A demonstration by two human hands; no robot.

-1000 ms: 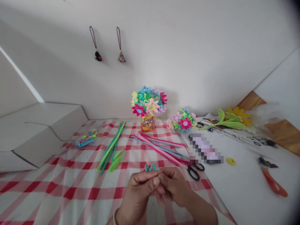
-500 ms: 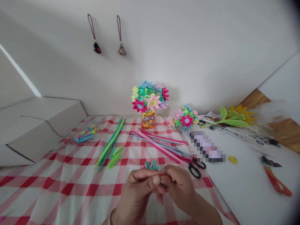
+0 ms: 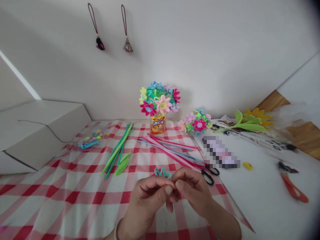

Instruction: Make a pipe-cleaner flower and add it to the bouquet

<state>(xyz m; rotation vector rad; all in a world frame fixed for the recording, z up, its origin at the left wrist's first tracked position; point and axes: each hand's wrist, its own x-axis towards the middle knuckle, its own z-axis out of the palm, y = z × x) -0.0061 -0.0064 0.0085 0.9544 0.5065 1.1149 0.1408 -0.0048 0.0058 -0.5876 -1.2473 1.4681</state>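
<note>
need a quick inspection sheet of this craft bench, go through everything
surface: red-and-white checked cloth over a white table
job's things: teal pipe-cleaner flower just above the fingertips; green pipe cleaners and pink and blue pipe cleaners loose on the cloth
clutter: black-handled scissors, orange-handled tool, printed papers
grips: left hand and right hand pinched together at the fingertips, anything held is hidden
cables: thin dark cord across the white block
surroundings: two hanging charms on the wall, pipe-cleaner bouquet in a printed orange container
</note>
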